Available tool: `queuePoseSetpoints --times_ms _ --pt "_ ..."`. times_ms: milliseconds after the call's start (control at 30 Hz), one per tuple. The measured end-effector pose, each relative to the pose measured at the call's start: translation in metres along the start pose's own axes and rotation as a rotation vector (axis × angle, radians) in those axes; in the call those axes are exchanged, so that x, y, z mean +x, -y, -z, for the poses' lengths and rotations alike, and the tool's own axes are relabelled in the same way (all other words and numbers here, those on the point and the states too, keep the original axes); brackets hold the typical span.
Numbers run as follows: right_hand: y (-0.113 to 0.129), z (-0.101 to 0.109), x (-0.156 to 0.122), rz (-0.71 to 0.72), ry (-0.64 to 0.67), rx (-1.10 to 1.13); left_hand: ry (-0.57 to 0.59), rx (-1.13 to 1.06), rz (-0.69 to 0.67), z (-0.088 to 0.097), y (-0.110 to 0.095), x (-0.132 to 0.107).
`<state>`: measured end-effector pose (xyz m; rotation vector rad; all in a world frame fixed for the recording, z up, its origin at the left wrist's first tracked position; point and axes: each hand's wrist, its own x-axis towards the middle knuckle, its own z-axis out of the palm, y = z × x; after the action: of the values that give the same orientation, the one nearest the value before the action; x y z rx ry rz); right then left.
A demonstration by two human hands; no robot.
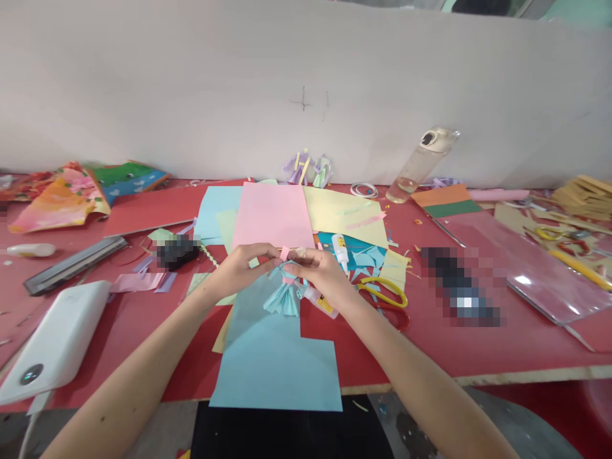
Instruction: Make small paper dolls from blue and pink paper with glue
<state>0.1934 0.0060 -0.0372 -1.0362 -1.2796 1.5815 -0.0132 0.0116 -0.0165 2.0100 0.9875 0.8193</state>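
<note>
A small paper doll (282, 299) with a pleated light-blue skirt and a pink waistband is between my hands, above a light-blue sheet (277, 373). My left hand (248, 264) pinches its upper part from the left. From the right, my right hand (321, 271) grips the same part with thumb and fingers, beside a small pink paper piece (285, 253) at the top. The fingers partly hide the doll's upper end. Just under my right hand lies a glue bottle (321, 302), and a second white glue bottle (340, 250) lies a little beyond it.
Yellow-handled scissors (385, 293) lie right of my right hand. Pink (272, 213) and yellow (347, 213) sheets cover the table behind. Two finished-looking paper dolls (299, 167) lean against the wall near a tilted water bottle (421, 167). A white power bank (60, 341) sits at left.
</note>
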Motion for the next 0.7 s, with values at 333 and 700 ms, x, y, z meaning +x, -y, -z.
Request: queuePoseSetpoints --times_ms 333,700 --pt "0.0036 -0.0009 -0.0011 0.001 0.019 -0.036 0.014 -0.015 -0.017 0.0011 -0.0008 0.0003" --pt "0.003 0.0 -0.0002 0.009 0.041 -0.051 0.012 -0.012 0.01 0.0027 0.0014 -0.0004"
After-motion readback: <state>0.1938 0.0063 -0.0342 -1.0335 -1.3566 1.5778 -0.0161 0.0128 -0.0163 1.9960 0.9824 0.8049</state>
